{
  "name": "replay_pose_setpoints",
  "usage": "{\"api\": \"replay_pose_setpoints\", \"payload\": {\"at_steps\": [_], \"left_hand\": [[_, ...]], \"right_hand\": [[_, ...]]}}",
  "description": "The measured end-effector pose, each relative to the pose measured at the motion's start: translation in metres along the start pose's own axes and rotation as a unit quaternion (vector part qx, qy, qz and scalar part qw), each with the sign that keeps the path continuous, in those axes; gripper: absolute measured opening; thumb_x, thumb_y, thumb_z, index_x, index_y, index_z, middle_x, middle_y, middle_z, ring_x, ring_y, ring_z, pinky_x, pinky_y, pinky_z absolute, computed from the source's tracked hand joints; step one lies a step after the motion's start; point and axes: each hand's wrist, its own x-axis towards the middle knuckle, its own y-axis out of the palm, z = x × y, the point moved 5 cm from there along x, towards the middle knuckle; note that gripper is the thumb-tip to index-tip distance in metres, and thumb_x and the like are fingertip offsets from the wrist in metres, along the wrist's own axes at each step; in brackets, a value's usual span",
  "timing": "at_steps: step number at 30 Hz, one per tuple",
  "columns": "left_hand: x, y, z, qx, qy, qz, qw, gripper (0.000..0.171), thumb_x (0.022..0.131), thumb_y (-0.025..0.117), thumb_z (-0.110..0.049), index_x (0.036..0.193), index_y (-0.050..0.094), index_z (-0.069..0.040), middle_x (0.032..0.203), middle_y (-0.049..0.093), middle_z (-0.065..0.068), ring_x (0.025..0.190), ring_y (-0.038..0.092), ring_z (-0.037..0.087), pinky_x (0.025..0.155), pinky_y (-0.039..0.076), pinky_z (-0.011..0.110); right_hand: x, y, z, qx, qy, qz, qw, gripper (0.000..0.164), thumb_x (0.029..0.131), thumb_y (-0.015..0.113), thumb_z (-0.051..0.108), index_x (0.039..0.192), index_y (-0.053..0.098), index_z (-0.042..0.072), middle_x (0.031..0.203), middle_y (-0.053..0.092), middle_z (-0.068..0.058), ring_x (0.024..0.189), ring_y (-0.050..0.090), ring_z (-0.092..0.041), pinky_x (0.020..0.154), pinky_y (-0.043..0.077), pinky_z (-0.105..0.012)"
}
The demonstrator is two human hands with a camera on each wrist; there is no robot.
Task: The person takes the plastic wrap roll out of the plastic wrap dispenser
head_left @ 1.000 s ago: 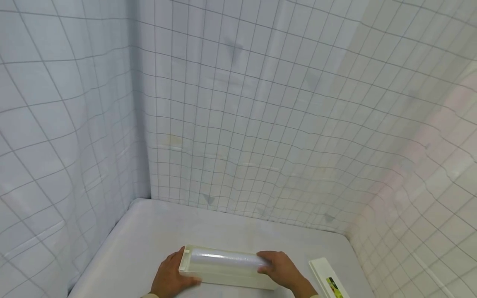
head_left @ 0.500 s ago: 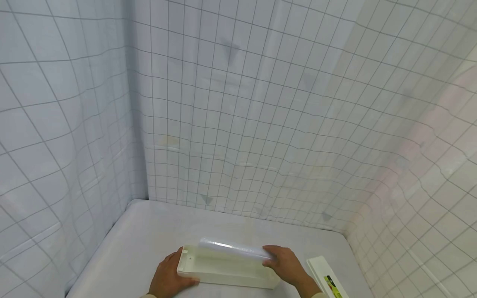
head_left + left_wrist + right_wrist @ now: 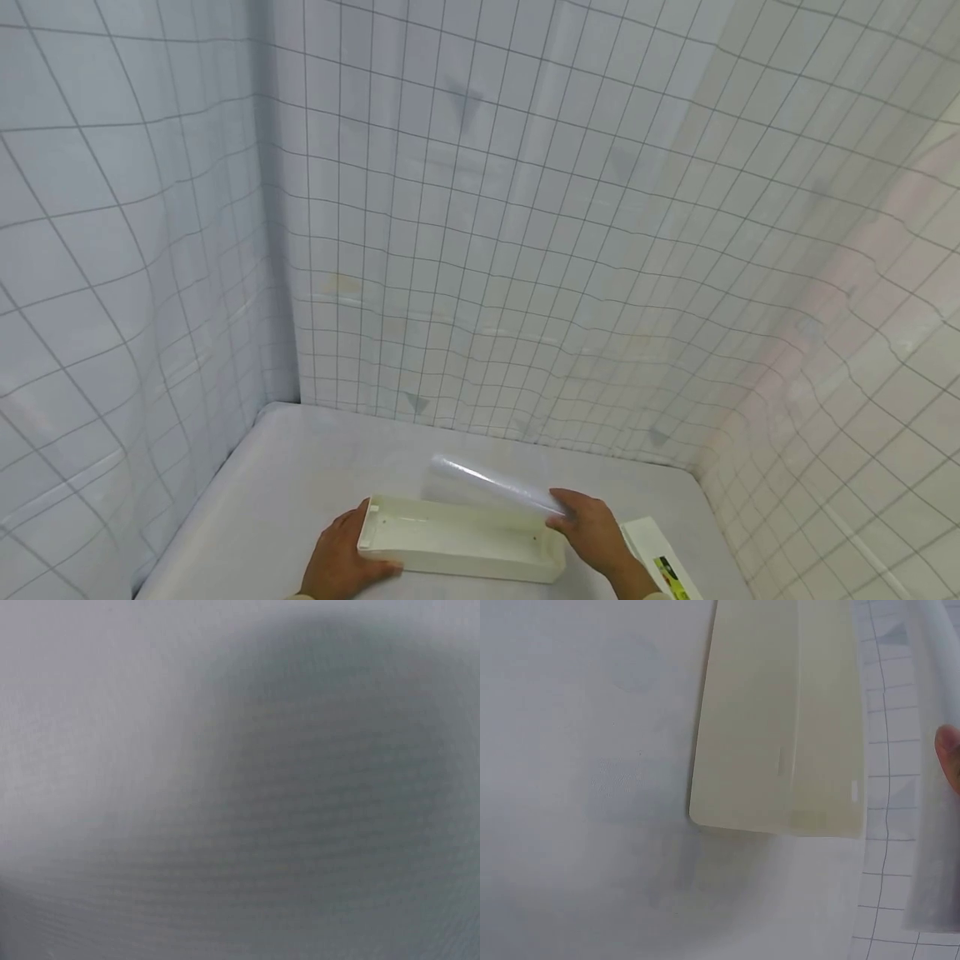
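A long cream plastic box (image 3: 461, 563), open at the top, lies on the white surface in the head view. My left hand (image 3: 339, 557) grips its left end, thumb along the front wall and fingers behind. A shiny roll of clear plastic film (image 3: 491, 483) is held at its right end by my right hand (image 3: 598, 533). The roll is tilted, its far end pointing up and left, above and behind the box. In the right wrist view, the box (image 3: 750, 720) is seen beside the roll (image 3: 939, 667), with a thumb pressed on the roll. The left wrist view is a grey blur.
A white lid-like strip (image 3: 643, 542) with a green and yellow label lies right of the box, partly behind my right arm. White sheets with grid lines (image 3: 480, 250) hang round the white padded surface (image 3: 337, 450) at the back and both sides.
My right hand has lifted the roll out of the box and moved it back and to the right, tilting it. The box's inside now shows. My left hand has stayed on the box.
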Motion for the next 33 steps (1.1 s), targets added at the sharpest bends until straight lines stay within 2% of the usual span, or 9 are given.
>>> {"api": "replay_pose_setpoints", "payload": {"at_steps": [9,18,27,33], "left_hand": [[0.0,0.001,0.0,0.005,-0.005,-0.006,1.0,0.124,0.052,0.086,-0.076,0.15,0.045,-0.012,0.13,0.068,0.004,0.124,0.06,0.032,0.104,0.048,0.059],[0.001,0.001,0.002,-0.009,0.002,-0.005,0.9999,0.127,0.052,0.087,-0.077,0.151,0.045,-0.01,0.13,0.068,0.004,0.121,0.062,0.031,0.101,0.052,0.055],[0.0,0.001,0.003,-0.015,0.0,0.001,0.9999,0.129,0.052,0.087,-0.077,0.153,0.044,-0.007,0.134,0.067,0.009,0.123,0.061,0.034,0.1,0.052,0.056],[0.0,0.002,0.005,-0.013,-0.015,0.012,0.9997,0.13,0.052,0.086,-0.078,0.154,0.043,-0.009,0.136,0.065,0.009,0.124,0.06,0.033,0.101,0.051,0.056]], "right_hand": [[-0.003,0.0,-0.02,0.027,0.083,-0.046,0.995,0.05,0.083,0.082,0.03,0.125,0.071,0.008,0.125,0.073,-0.015,0.113,0.071,-0.037,0.093,0.058,-0.052],[-0.015,-0.001,-0.044,0.004,0.153,-0.066,0.986,0.055,0.082,0.084,0.029,0.127,0.069,0.003,0.125,0.071,-0.021,0.109,0.071,-0.041,0.085,0.06,-0.052],[-0.03,-0.003,-0.059,0.011,0.193,-0.074,0.978,0.055,0.084,0.083,0.028,0.128,0.067,0.0,0.124,0.07,-0.025,0.108,0.07,-0.045,0.083,0.06,-0.053],[-0.038,0.0,-0.069,0.009,0.195,-0.088,0.977,0.056,0.084,0.082,0.031,0.128,0.067,-0.001,0.122,0.07,-0.026,0.107,0.07,-0.045,0.084,0.059,-0.055]]}}
